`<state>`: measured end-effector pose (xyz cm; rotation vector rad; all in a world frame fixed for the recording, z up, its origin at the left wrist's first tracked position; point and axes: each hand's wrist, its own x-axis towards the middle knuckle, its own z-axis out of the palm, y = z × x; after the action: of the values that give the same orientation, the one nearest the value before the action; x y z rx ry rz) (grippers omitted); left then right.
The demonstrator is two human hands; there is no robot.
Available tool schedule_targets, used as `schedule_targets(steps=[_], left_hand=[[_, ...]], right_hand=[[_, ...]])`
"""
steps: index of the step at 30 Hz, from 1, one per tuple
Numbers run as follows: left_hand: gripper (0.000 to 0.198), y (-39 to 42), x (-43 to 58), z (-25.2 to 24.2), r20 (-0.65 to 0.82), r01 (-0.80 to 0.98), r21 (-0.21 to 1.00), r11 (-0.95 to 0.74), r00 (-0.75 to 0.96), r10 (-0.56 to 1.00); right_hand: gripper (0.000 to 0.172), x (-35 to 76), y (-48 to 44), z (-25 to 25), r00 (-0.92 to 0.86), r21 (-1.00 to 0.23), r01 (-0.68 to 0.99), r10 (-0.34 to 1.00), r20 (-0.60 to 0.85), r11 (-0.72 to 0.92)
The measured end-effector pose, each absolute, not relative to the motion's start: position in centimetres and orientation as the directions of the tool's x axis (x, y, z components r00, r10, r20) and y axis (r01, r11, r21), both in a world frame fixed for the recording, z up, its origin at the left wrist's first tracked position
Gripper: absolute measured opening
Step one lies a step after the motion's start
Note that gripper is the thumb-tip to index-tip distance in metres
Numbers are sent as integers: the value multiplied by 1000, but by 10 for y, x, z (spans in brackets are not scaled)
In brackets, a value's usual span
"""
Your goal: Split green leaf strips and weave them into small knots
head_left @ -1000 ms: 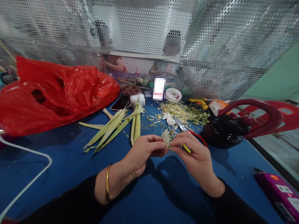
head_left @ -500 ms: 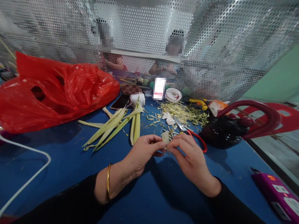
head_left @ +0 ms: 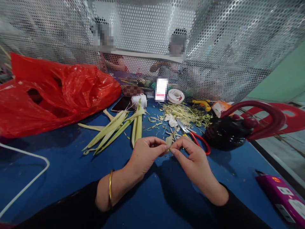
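My left hand (head_left: 145, 156) and my right hand (head_left: 190, 159) meet fingertip to fingertip over the blue table. Between them is a small pale leaf piece (head_left: 169, 141), pinched from both sides. A gold bangle circles my left wrist. Red-handled scissors (head_left: 195, 138) lie just beyond my right hand, blades pointing away. Long pale green husk leaves (head_left: 108, 133) and a thicker husk bundle (head_left: 137, 127) rest beyond and left of my left hand. Farther back are a white thread spool (head_left: 139, 101) and a heap of thin plant trimmings (head_left: 178, 113).
A red plastic bag (head_left: 59, 95) fills the back left. To the right stand a black pot with a dark red handle (head_left: 225, 133) and a purple power strip (head_left: 283, 198). A ribbon roll (head_left: 176, 96) and lit phone (head_left: 161, 90) are near the perforated metal screen (head_left: 147, 28).
My fingertips have shifted slightly around the leaf piece, and my right fingers have drawn into a tighter pinch. The whole view has moved a little.
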<state>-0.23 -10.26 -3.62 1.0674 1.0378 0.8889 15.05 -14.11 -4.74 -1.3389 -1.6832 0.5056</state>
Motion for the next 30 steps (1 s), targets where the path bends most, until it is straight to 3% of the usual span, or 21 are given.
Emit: schedule_targets(steps=[6,9,21,25,30], left_hand=[[7,-101,-3,-34,-223,-67,965,252,288,931],[5,-102,-3,-34,-233,-56,964,259,288,929],[10,-99,-4,-36,-286,-82,939,334,353,891],[13,-98,-5,-38,-344,-145,895,422,377,860],[16,-98,-5,-39,-356,-210,863,460,394,847]], right_hand=[[4,149,-139,-52,82,-867,440,951,297,233],[15,148,-139,-54,106,-917,348,964,243,193],[19,148,-138,-51,144,-976,194,981,130,100],[11,147,-138,-52,140,-951,236,961,238,201],[10,148,-140,-51,23,-775,463,869,495,429]])
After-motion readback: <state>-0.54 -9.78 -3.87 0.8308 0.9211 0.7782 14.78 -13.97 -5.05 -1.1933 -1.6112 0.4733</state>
